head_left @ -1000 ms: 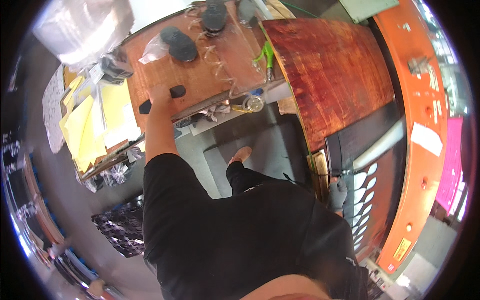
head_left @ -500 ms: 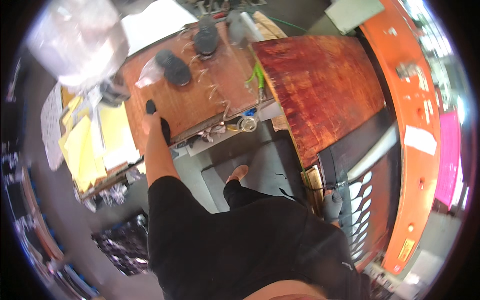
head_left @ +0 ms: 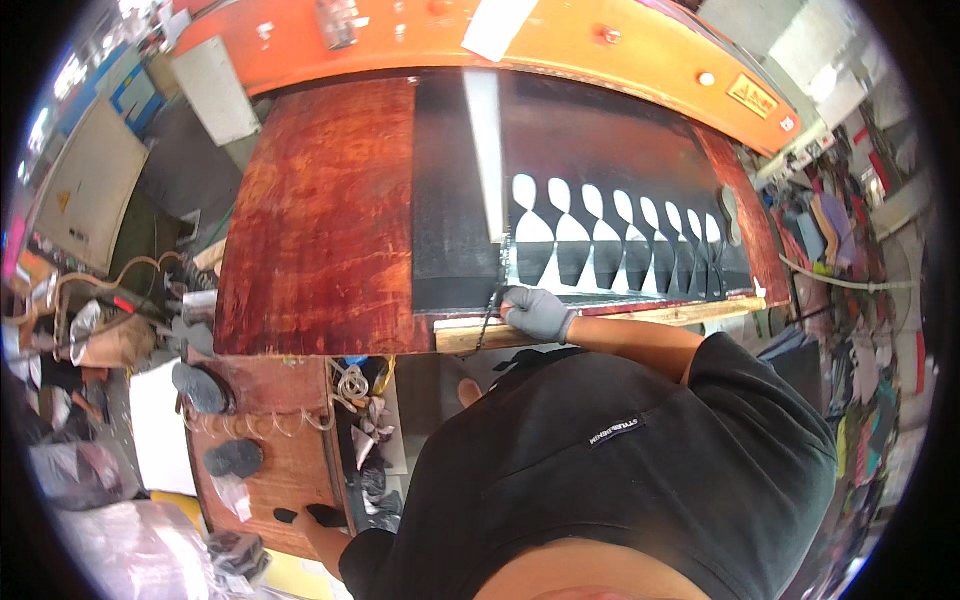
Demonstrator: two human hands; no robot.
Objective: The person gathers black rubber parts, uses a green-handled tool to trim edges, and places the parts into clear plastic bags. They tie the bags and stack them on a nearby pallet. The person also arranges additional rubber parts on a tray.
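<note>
My left hand [head_left: 308,524], bare, is low at the left over the smaller brown bench, closed on a black sole-shaped piece [head_left: 328,515] that shows on both sides of the fingers. My right hand [head_left: 540,314], in a grey glove, is at the near edge of a black sheet [head_left: 445,200], its fingers closed on a thin, jagged black strip [head_left: 487,325]. Rows of sole-shaped cut-outs run through the sheet's right part, white showing through them. The sheet lies on a large reddish-brown board [head_left: 320,220]. One grey sole-shaped piece [head_left: 730,215] sits at the sheet's right end.
An orange machine beam [head_left: 400,40] spans the board's far side. Dark stacks of sole pieces [head_left: 235,458] stand on the smaller bench [head_left: 285,480], beside a coiled clear hose [head_left: 352,383]. A wooden strip [head_left: 660,318] edges the board. Coloured material piles up at the right.
My view has swung right, bringing the board and black sheet to the centre. The left hand stays at the smaller bench with the black piece; the right stays by the sheet's edge.
</note>
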